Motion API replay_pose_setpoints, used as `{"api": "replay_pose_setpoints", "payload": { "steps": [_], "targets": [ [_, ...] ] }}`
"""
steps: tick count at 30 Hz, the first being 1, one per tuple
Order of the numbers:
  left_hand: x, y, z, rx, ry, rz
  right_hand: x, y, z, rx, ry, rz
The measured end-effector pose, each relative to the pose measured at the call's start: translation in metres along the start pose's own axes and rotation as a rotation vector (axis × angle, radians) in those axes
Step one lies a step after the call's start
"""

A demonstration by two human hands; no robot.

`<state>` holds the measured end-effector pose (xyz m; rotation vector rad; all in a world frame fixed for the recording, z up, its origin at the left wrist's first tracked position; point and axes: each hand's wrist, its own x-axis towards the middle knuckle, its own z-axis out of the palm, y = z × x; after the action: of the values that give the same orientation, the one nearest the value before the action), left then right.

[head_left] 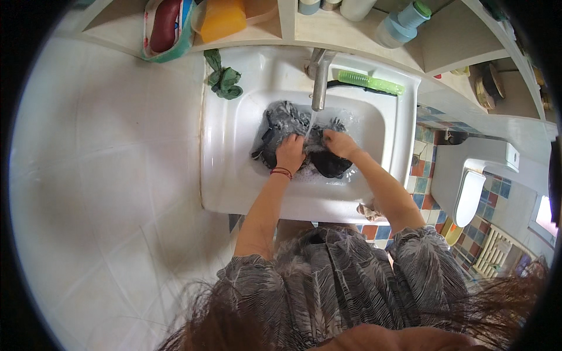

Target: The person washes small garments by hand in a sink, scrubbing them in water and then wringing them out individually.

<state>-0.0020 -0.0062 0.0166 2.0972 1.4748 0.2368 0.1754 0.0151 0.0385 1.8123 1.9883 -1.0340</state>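
Observation:
A wet black-and-grey patterned garment (274, 126) lies bunched in the basin of the white sink (225, 181), partly in soapy water. My left hand (290, 153), with a red cord at the wrist, has its fingers curled into the cloth near the middle. To the right, my right hand (341, 144) grips another part of it, above a dark fold that bulges toward me. Between the hands, a stream of water falls from the metal faucet (320, 82) onto the fabric. Some of my fingertips are hidden in the cloth.
A crumpled dark green cloth (223, 81) sits on the sink's far left corner. Along the far right rim lies a green comb (370, 82). Shelves behind hold a soap dish (153, 50) and bottles (401, 26). A white toilet (470, 199) stands at right.

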Motion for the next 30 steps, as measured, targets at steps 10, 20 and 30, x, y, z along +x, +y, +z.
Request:
{"api": "replay_pose_setpoints", "payload": {
  "steps": [10,20,30],
  "targets": [
    [-0.017,-0.014,-0.005,0.095,-0.217,-0.098,-0.021,0.031,-0.087,1.703,0.429,-0.246],
    [0.01,0.0,-0.008,0.191,0.144,-0.093,-0.017,0.014,0.003,0.265,0.407,0.103],
    [0.011,-0.005,0.014,0.102,0.02,-0.247,-0.022,0.006,-0.01,0.404,0.268,-0.095]
  ]
}}
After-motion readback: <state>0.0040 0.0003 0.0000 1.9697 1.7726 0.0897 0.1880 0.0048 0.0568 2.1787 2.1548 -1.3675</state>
